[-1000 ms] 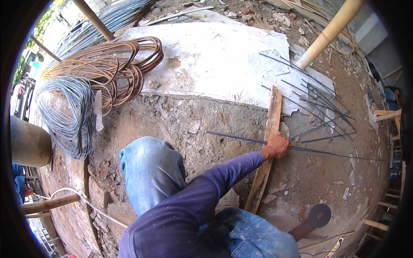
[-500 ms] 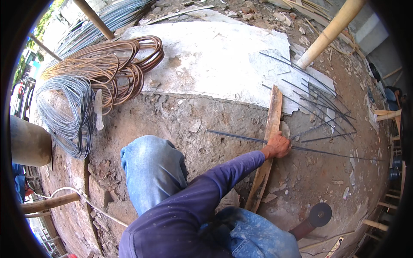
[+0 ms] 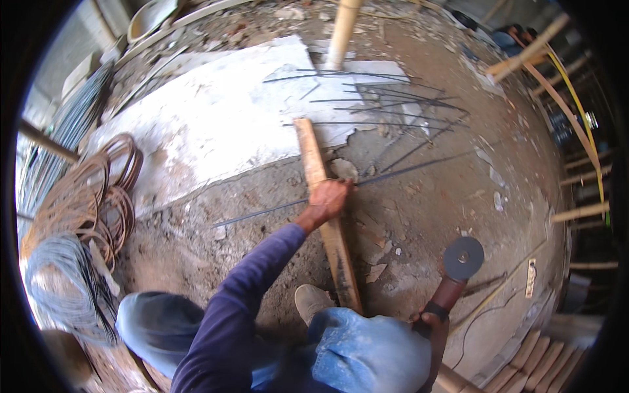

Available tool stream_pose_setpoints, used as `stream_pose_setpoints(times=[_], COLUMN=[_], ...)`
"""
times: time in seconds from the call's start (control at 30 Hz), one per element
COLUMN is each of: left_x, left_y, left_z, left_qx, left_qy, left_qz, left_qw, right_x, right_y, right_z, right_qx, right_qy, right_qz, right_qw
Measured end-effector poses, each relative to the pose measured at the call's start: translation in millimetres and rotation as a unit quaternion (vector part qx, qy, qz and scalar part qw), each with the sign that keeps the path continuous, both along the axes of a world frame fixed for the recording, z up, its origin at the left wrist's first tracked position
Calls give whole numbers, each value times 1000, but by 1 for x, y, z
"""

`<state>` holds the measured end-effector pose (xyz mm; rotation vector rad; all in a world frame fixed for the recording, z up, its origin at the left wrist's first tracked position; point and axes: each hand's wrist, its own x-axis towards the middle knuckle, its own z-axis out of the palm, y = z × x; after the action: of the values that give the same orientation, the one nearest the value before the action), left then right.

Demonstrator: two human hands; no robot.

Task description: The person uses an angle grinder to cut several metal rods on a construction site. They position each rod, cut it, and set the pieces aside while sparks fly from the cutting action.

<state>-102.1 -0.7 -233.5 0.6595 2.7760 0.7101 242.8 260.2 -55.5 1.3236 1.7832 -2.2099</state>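
Note:
My left hand (image 3: 327,198) is closed round a thin dark steel rod (image 3: 265,212), pressing it across a narrow wooden plank (image 3: 342,268) on the ground. The rod sticks out on both sides of the plank. At the lower right, beside my knee, my right hand (image 3: 432,322) grips an angle grinder (image 3: 451,291) by its body. Its dark round disc (image 3: 463,258) faces up, apart from the rod. Past the plank's far end, several more steel rods (image 3: 383,123) lie loosely crossed.
A pale sheet (image 3: 223,111) covers the ground ahead. Coils of brown rod (image 3: 118,177) and grey wire (image 3: 62,272) lie at left. A bamboo pole (image 3: 343,39) stands beyond the rods. On the right lie a power strip (image 3: 531,278) and a cable (image 3: 468,334).
My view has swung to the right. The grinder has come further into view, and my right hand now shows on it. My left hand still holds the rod on the plank.

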Motion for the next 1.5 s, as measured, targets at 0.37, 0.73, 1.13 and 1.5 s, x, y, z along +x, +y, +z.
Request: stream_pose_setpoints(times=[0.37, 0.73, 1.13, 1.5], left_x=[6, 95, 154, 158], left_y=[-119, -340, -429, -437], left_z=[42, 88, 39, 24], left_qx=[60, 73, 41, 5], left_qy=[-61, -115, -288, -355], left_qz=[-4, -41, 69, 87], left_qw=[996, 990, 954, 931], right_x=[-36, -56, -106, -128], right_y=[-22, -34, -73, -72], right_z=[-3, 3, -22, -72], right_qx=[-17, 33, 69, 192], right_qy=[14, 17, 66, 82], right_qz=[63, 126, 242, 339], right_qw=[998, 991, 966, 917])
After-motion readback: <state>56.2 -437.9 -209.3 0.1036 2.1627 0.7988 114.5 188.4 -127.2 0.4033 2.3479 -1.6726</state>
